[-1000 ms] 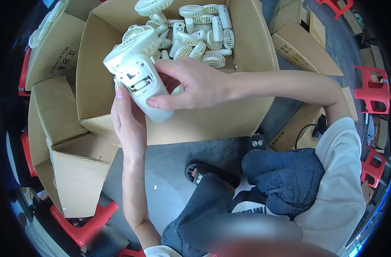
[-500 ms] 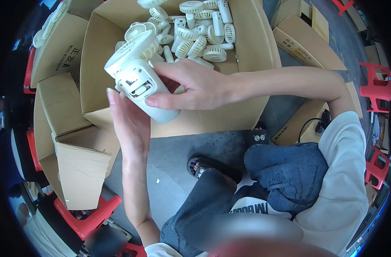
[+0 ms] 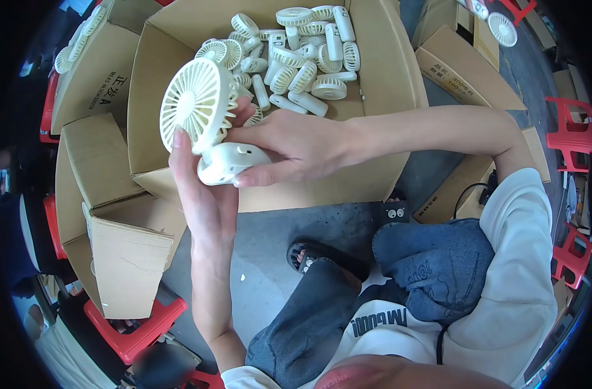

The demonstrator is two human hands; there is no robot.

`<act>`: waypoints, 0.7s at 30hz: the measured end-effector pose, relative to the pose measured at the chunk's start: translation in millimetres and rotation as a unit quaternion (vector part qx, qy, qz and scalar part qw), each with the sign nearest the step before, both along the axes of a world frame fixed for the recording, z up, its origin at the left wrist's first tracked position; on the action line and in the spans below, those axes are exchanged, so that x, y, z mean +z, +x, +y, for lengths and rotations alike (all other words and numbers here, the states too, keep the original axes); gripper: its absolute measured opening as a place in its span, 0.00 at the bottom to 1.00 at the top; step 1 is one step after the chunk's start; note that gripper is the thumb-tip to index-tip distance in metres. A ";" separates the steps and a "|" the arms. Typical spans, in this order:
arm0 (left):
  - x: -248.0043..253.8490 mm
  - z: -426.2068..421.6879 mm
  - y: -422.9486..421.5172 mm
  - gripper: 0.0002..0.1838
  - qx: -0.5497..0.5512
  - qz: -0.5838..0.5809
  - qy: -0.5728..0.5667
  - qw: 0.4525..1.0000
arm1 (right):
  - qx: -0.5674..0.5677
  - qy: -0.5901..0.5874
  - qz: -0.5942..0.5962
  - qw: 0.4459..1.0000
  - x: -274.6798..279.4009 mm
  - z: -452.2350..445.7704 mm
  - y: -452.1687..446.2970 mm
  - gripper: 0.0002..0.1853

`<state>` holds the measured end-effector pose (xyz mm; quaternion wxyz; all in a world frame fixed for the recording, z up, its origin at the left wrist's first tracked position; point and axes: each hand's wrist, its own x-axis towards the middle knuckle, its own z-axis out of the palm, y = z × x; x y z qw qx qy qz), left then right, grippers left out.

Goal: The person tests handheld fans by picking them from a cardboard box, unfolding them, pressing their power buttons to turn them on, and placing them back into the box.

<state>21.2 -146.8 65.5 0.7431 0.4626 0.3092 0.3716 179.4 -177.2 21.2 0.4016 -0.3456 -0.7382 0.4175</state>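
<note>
A white handheld fan (image 3: 195, 104) is held up over the near side of a large cardboard box (image 3: 393, 84), its round slatted grille turned toward me. My right hand (image 3: 306, 142) is closed round the fan's handle, which points toward me with its rounded end showing. My left hand (image 3: 205, 201) grips the fan from the left, the thumb by the grille's lower rim and fingertips showing behind the head. Underneath, the box holds many similar white fans (image 3: 302, 78), lying jumbled. The handle's opening seen earlier is hidden now.
A smaller open carton (image 3: 127, 259) stands at the left, and another box (image 3: 88, 78) with fans is behind it. Cartons (image 3: 464, 65) and red stools (image 3: 571, 133) stand at the right. Another white fan (image 3: 502, 29) shows at the top right.
The fan has been turned, so its grille faces me and the handle's opening is out of sight. My left hand has closed on it. A second fan has appeared at the top right.
</note>
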 end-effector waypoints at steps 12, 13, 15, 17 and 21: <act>-6.9 12.3 0.9 0.34 0.064 0.042 0.162 0.984 | -0.009 -0.111 0.057 0.992 5.6 -1.7 -5.5 0.30; -8.7 14.6 -1.4 0.33 0.068 0.052 0.186 0.979 | -0.008 -0.111 0.058 0.992 6.4 -1.7 -6.4 0.30; -13.0 19.3 -6.1 0.33 0.088 0.084 0.226 0.966 | 0.027 -0.231 0.136 0.963 6.5 -1.9 -7.7 0.29; -14.5 24.3 -11.2 0.32 0.129 0.142 0.306 0.933 | 0.044 -0.288 0.173 0.941 8.8 -1.0 -8.5 0.29; -9.3 30.6 -18.7 0.31 0.081 0.171 0.329 0.925 | 0.042 -0.282 0.216 0.934 11.4 -0.1 -7.5 0.27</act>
